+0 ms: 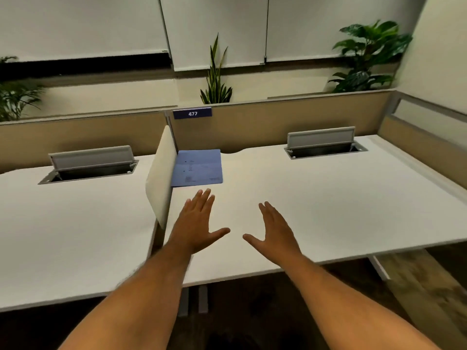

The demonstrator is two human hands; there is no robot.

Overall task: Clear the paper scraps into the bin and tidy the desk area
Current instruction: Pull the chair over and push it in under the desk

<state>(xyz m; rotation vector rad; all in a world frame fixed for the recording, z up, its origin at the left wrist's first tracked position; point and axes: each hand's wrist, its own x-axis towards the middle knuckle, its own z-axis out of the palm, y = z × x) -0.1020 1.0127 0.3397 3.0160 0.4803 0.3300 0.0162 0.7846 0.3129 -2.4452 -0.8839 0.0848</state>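
A white desk (328, 198) stretches in front of me. A blue sheet of paper (198, 168) lies flat at its back left corner, against the side divider. My left hand (197, 223) hovers over the desk just in front of that sheet, palm down, fingers stretched, thumb out. My right hand (275, 231) is held beside it in the same flat pose. Neither hand holds anything. I see no paper scraps and no bin.
A cream divider panel (161, 178) separates this desk from a second white desk (75, 223) on the left. Each desk has an open cable hatch (324, 145) (91, 165) at the back. Beige partition walls (278, 122) with a label "477" (192, 113) run behind, plants beyond.
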